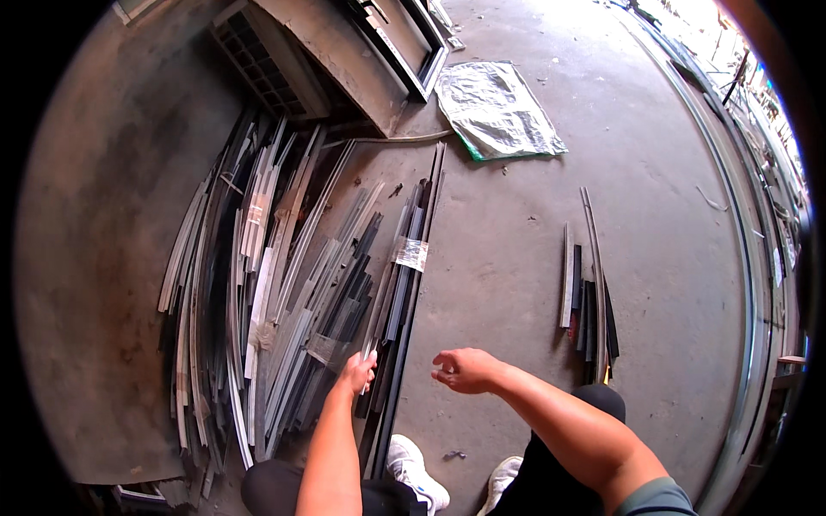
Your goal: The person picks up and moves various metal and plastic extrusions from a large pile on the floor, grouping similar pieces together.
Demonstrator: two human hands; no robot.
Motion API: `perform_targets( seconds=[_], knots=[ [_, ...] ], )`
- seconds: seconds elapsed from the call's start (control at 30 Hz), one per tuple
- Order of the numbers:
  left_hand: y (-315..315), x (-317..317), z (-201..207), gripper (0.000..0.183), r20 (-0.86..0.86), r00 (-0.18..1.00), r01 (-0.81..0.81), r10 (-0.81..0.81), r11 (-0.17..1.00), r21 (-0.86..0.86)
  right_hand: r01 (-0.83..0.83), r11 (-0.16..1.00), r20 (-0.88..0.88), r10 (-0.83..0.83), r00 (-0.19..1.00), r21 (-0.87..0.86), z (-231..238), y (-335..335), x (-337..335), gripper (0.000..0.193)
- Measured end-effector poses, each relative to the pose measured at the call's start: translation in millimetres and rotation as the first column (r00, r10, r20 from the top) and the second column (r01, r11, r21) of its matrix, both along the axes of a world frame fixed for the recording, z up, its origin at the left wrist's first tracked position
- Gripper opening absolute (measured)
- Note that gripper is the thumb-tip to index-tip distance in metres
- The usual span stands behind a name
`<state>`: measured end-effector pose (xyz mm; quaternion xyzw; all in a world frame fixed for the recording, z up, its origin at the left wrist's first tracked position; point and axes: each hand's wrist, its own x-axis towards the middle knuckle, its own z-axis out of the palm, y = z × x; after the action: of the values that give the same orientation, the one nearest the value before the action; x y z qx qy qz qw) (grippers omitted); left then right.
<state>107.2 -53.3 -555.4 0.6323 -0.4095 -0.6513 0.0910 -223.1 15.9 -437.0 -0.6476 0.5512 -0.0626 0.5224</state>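
Note:
My left hand [354,375] is closed around a slim light-grey metal strip [372,353], at the right side of the long pieces lying on the floor. Just beside it runs a taped bundle of long dark and grey metal profiles [397,297], with clear tape [410,254] wrapped round its upper part. To the right, over bare concrete, my right hand [465,370] hovers with bent fingers apart and nothing in them. Many more profiles of mixed lengths [297,335] spread out to the left, some bound with tape. The lower end of the held strip is hard to make out.
A smaller group of profiles [589,301] lies by my right knee. Farther off are a crumpled silver sheet [499,107] and a large box-like piece [335,64] with frames on it. Long rails [736,189] line the right side. My white shoes [415,471] stand between the two groups.

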Motion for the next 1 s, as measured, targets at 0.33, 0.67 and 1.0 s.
perform_targets(
  seconds=[0.33, 0.67, 1.0],
  knots=[
    [-3.3, 11.4, -12.7, 0.043, 0.083, 0.997, 0.011, -0.008, 0.999, -0.037, 0.002, 1.0, 0.007, -0.002, 1.0, 0.018, -7.7, -8.1, 7.8, 0.048],
    [5.0, 25.0, -72.2, 0.062, 0.434, 0.898, 0.157, -0.075, 0.975, -0.157, 0.009, 1.0, 0.007, -0.009, 1.0, 0.008, -7.7, -8.5, 9.6, 0.047],
    [11.6, -25.0, -3.9, 0.048, 0.804, 0.595, 0.593, -0.001, 0.676, -0.438, -0.001, 1.0, 0.023, 0.001, 1.0, 0.006, -9.2, -10.4, 11.4, 0.048]
  ],
)
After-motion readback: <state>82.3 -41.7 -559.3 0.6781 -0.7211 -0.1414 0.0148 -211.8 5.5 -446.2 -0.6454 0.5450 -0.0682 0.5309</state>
